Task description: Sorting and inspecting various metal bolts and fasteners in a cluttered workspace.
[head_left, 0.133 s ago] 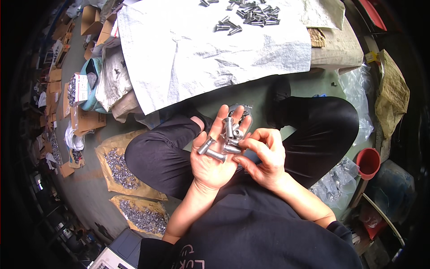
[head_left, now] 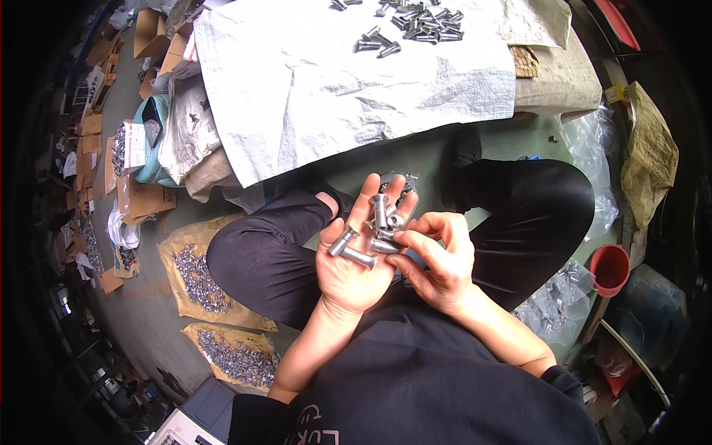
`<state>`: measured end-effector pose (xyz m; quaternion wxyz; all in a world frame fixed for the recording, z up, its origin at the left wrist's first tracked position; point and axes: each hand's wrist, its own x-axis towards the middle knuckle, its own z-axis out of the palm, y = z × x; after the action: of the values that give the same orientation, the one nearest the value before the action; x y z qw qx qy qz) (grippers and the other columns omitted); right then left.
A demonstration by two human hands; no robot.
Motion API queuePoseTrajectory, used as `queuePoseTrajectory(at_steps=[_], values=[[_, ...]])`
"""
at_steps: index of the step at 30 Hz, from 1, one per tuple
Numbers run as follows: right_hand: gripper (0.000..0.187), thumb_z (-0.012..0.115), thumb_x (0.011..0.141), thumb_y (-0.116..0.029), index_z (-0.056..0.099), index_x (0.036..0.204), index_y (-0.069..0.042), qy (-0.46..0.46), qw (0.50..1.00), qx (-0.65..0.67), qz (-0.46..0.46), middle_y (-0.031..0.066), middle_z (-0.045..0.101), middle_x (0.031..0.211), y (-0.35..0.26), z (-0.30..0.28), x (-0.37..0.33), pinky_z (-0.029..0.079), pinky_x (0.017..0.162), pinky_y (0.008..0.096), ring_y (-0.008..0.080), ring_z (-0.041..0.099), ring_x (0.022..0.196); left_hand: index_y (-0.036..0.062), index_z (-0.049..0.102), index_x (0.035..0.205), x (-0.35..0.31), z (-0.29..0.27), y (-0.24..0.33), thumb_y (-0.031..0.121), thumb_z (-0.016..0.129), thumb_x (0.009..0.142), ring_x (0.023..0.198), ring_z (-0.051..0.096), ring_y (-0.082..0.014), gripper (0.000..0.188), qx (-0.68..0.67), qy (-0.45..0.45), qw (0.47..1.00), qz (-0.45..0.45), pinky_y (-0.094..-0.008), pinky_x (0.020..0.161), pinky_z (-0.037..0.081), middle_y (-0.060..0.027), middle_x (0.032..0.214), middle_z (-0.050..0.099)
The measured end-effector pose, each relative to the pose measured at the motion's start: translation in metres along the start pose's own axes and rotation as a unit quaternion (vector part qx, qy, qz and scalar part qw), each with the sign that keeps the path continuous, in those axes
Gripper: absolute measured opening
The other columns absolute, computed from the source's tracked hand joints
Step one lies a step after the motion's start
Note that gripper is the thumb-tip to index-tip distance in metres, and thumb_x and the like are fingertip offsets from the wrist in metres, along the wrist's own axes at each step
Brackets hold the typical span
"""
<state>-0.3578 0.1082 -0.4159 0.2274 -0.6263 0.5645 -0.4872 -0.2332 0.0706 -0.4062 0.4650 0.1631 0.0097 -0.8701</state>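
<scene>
Pinching one flanged metal sleeve [head_left: 384, 246] by its right end, the thumb and forefinger of the right hand [head_left: 445, 268] meet over the left hand [head_left: 348, 278], which lies palm up, fingers spread, gripping nothing. Several loose sleeves [head_left: 357, 257] rest across that palm and its fingers; it probably serves as a tray, so round pieces lie in easy reach of the pinching fingers. Just beyond the left fingertips shows a clear bag [head_left: 408, 184] of dark pieces; whether it touches them cannot be told. White woven sheeting [head_left: 311, 111] hangs over the bench's near edge, perhaps to shield its top. Toward the bench's far edge lies a heap of similar dark metal pieces [head_left: 426, 30], a smaller cluster [head_left: 380, 42] just left of it. On the floor at left, two brown sacks [head_left: 248, 314] lie under many small metal parts, likely keeping them together; a red bucket [head_left: 610, 271] stands at right.
</scene>
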Motion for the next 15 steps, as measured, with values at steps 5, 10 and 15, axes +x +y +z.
queuePoseTrajectory(at_steps=[5, 10, 15], values=[[0.029, 0.073, 0.056, -0.014, 0.062, 0.081, -0.006, 0.014, 0.994, -0.071, -0.087, 0.007, 0.054, 0.076, -0.001, -0.004, 0.007, 0.041, 0.055, 0.029, 0.0205, 0.05, 0.067, 0.0094, 0.032, 0.13, 0.0, 0.003, -0.004, 0.033, 0.05, 0.078, 0.126, 0.022, -0.0318, 0.06, -0.01, 0.014, 1.0, -0.002, -0.0413, 0.103, 0.02, -0.0156, 0.136, 0.026], [0.027, 0.071, 0.057, -0.014, 0.062, 0.081, -0.006, 0.002, 0.992, -0.081, -0.092, 0.0068, 0.054, 0.077, 0.0, -0.003, 0.01, 0.043, 0.057, 0.0299, 0.0215, 0.05, 0.068, 0.0087, 0.031, 0.13, 0.001, -0.001, -0.002, 0.032, 0.049, 0.078, 0.126, 0.022, -0.0318, 0.06, -0.008, 0.019, 1.0, 0.002, -0.0407, 0.104, 0.02, -0.0157, 0.135, 0.026], [0.028, 0.071, 0.056, -0.012, 0.061, 0.082, -0.005, -0.014, 0.991, -0.099, -0.092, 0.0072, 0.055, 0.08, 0.001, 0.0, 0.011, 0.045, 0.059, 0.0312, 0.0229, 0.051, 0.07, 0.0081, 0.031, 0.13, 0.002, -0.003, -0.002, 0.032, 0.048, 0.079, 0.126, 0.023, -0.0312, 0.059, -0.013, 0.02, 1.0, -0.004, -0.0405, 0.104, 0.02, -0.0156, 0.135, 0.027]])
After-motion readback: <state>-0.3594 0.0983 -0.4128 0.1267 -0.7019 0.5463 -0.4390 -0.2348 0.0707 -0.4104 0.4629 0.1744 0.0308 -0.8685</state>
